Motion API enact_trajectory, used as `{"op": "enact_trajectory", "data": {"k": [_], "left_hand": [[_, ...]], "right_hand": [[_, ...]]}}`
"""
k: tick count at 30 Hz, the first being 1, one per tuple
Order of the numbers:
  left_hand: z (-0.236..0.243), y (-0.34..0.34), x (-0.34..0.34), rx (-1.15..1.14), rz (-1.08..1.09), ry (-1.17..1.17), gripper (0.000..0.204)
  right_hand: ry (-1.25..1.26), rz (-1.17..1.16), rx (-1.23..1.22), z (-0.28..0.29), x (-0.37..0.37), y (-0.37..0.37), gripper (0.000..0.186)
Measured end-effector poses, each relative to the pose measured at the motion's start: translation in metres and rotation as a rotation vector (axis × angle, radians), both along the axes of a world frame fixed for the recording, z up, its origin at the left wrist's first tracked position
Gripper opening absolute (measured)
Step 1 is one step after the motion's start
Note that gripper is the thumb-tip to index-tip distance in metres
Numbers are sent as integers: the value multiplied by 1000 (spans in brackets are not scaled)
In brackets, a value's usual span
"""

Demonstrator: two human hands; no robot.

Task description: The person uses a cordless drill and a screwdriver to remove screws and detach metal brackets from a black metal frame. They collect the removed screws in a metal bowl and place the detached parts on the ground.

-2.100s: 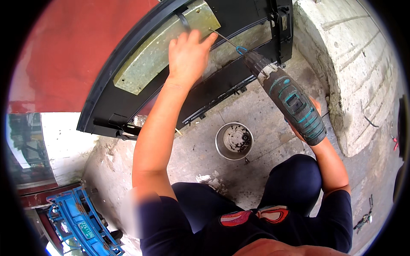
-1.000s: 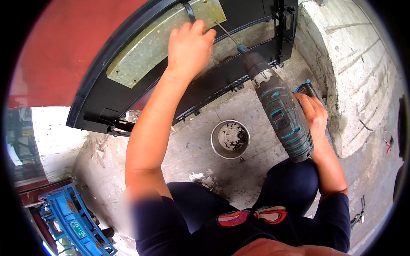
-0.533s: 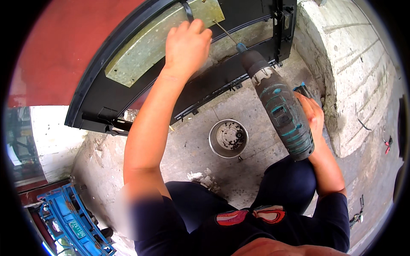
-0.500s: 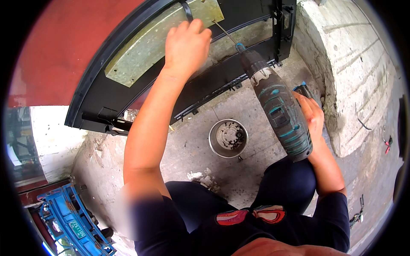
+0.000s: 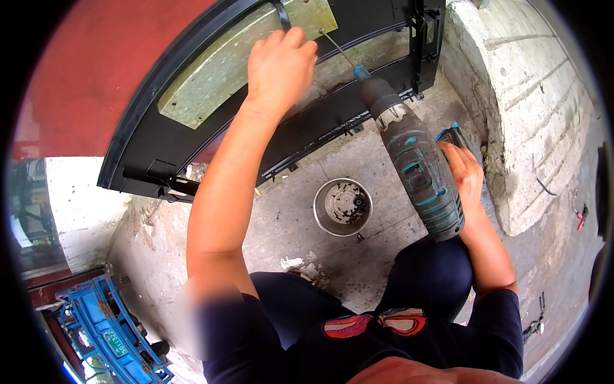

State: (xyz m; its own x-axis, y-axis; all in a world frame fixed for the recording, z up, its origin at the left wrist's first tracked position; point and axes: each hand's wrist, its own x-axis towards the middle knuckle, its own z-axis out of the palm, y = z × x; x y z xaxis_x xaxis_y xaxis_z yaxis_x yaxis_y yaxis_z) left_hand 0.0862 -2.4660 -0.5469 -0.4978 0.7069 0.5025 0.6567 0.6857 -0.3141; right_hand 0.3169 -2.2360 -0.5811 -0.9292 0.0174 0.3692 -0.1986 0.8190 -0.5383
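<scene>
My left hand (image 5: pixel 278 67) lies over a galvanized metal plate (image 5: pixel 204 93) on the curved black panel (image 5: pixel 144 144), fingers curled near a black strap (image 5: pixel 281 16); whatever the fingertips hold is hidden. My right hand (image 5: pixel 467 176) grips a dark, teal-marked power drill (image 5: pixel 412 163) on the right. Its long thin bit (image 5: pixel 339 48) reaches the plate’s upper right corner at what looks like a screw head. Below the panel stands a round metal bowl (image 5: pixel 342 205) with several small dark fasteners inside.
A red surface (image 5: pixel 96 70) lies behind the panel. A rough concrete block (image 5: pixel 518 102) is at right, with red-handled pliers (image 5: pixel 581 217) and dark tools (image 5: pixel 537 320) on the concrete floor (image 5: pixel 396 211) beside it. A blue frame-like machine (image 5: pixel 109 320) is at lower left.
Since the oldest frame, the panel appears higher and further left in view, and the drill has swung lower at its rear. The last half second shows only a very slight shift.
</scene>
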Motion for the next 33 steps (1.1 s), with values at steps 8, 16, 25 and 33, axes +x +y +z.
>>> {"op": "enact_trajectory", "data": {"k": [8,16,25,33], "left_hand": [[0,-2,-1,15,8,-18,10],[-1,2,-3,105,40,-13,30],[5,5,1,74,2,-81,23],[-4,-24,43,411,-72,-423,15]], "right_hand": [[120,-29,-1,2,-1,-5,38],[-38,-58,-218,0,13,8,35],[-219,-57,-313,-8,34,30,33],[145,1,490,14,50,45,37]]}}
